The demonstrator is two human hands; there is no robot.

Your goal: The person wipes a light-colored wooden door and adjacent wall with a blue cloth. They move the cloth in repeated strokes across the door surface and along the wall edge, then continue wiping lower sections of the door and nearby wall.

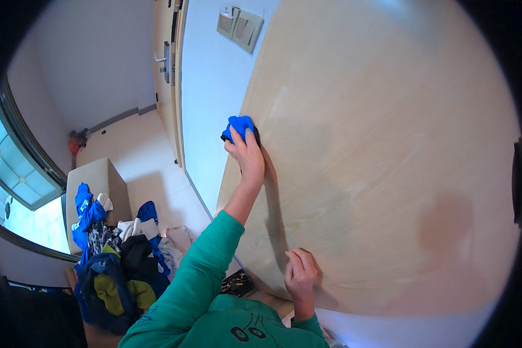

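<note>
My left hand (247, 152) grips a bunched blue cloth (241, 126) with dark edging and holds it at the left edge of a light wood-grain panel (365, 143). Lower down, my right hand (301, 274) is at the panel's lower part with its fingers curled in and nothing visible in them. Whether its fingertips touch the surface is hard to tell. A long shadow of my left arm falls across the wood. Both arms wear green sleeves.
White wall with switches (240, 28) borders the panel on the left, beside a door with a metal handle (166, 61). Clothes (113, 256) lie heaped at lower left, some over a beige upholstered block (117, 187). A dark-framed glass window (21, 165) stands at far left.
</note>
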